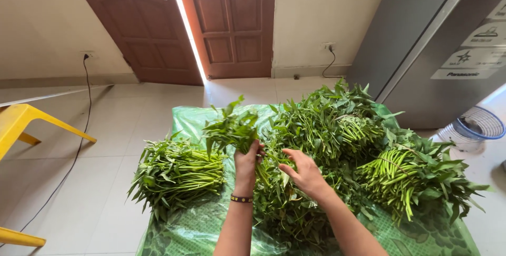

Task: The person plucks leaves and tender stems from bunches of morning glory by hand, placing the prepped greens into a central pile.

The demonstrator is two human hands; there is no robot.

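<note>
My left hand (246,162) has its fingers closed round a small bunch of leafy green water-spinach stems (232,128), lifted upright above the green patterned plastic sheet (195,224) spread on the tiled floor (105,145). My right hand (303,174) hangs just beside it, fingers loosely spread and holding nothing, tips near the big loose heap of the same greens (327,124). I judge this as gathering stems into a bundle (a tidy pile (176,174) already lies to my left). Adding more calls for the right fingers to pinch stems from the heap without tangling leaves.
</note>
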